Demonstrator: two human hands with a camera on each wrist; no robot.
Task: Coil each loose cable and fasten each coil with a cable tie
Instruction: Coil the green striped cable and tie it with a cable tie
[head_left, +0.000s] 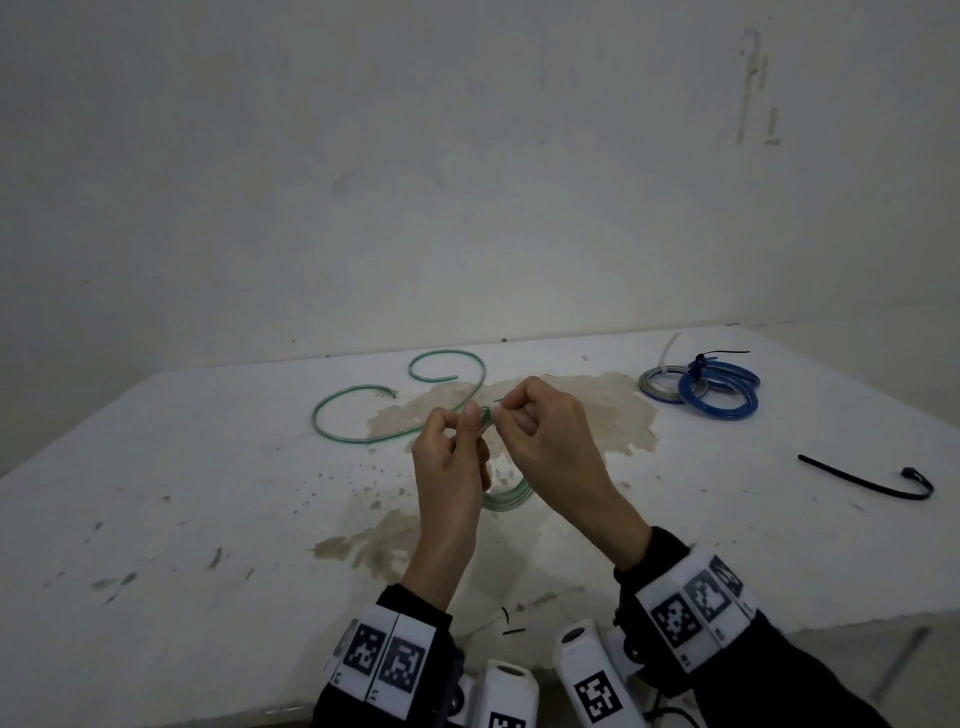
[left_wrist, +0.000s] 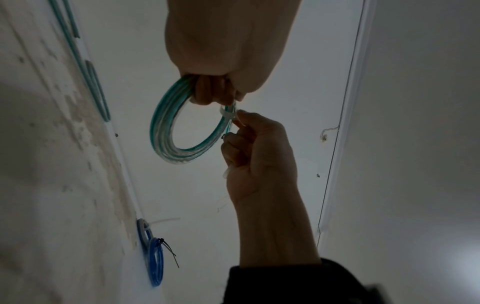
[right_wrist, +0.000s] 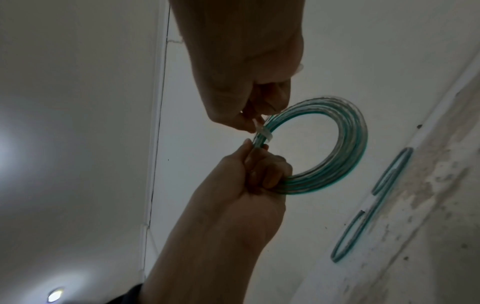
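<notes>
holding a green coil (left_wrist: 166, 131) up above the middle of the white table (head_left: 208, 519), the person's left hand (head_left: 451, 467) has its fingers curled round one side of the bundled loops. the right hand (head_left: 550, 436) meets it at the top of the coil, thumb and forefinger pinching a pale cable tie (right_wrist: 265, 132) that wraps across the strands just beside the left fingertips (right_wrist: 246, 144); the tie's free tail seems to run back through the right palm, though the dim wrist views leave that unsure. a loose green cable (head_left: 363, 415) lies in open curves toward the far edge of the table, behind the hands. near the far right corner sit a grey coil (head_left: 662, 384) with a white tie and a blue coil (head_left: 719, 392) with a black tie, touching each other. a spare black cable tie (head_left: 867, 480) lies alone by the right edge.
</notes>
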